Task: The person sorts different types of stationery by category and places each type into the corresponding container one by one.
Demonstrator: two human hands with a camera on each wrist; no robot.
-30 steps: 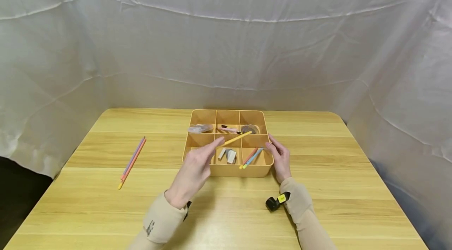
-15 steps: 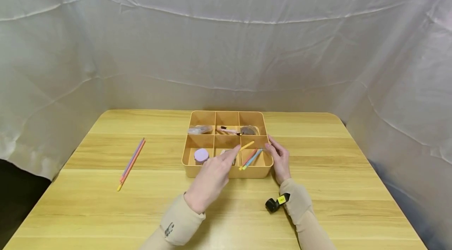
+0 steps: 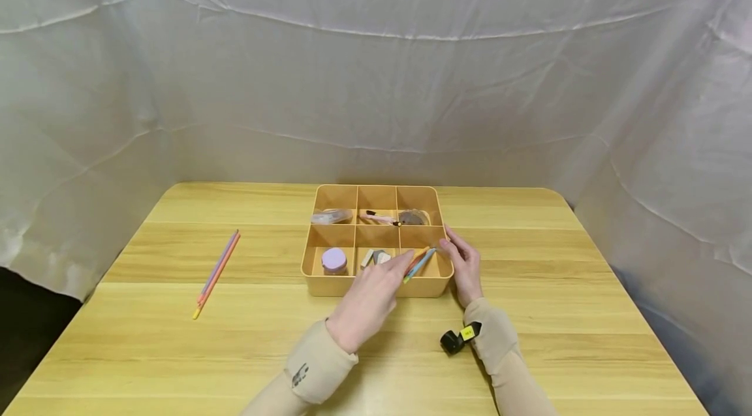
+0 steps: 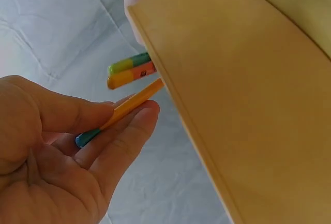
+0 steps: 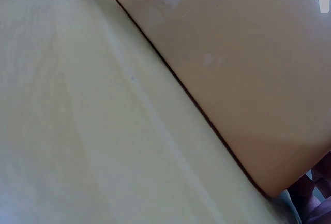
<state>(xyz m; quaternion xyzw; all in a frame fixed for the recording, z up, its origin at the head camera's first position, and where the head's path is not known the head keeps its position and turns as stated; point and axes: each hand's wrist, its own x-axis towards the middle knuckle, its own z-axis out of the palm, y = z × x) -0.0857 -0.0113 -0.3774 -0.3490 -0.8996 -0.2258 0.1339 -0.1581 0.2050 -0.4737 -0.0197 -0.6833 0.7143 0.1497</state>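
My left hand (image 3: 367, 298) pinches a thin orange pencil (image 4: 132, 104) with a teal end between thumb and fingers. The pencil's far part goes over the rim of a tan divided organizer box (image 3: 329, 285), into its front right compartment. In that compartment a blue pencil (image 3: 422, 260) and a reddish one lean on the front rim; their green and yellow ends (image 4: 120, 73) stick out in the left wrist view. My right hand (image 3: 465, 269) holds the box's right side, thumb at the rim and fingers along the outer wall.
A purple-lidded jar (image 3: 334, 260) and pale eraser-like blocks (image 3: 369, 258) sit in the other front compartments. Behind them lie a clear packet (image 3: 331, 217), pink pen-like items (image 3: 378, 216) and a dark round thing (image 3: 414, 217). Purple and red pencils (image 3: 219, 272) lie on the table's left.
My left hand has moved right and down with the orange pencil, lowering it from above the box into the front right compartment. The jar has come into view. My right hand has stayed put.
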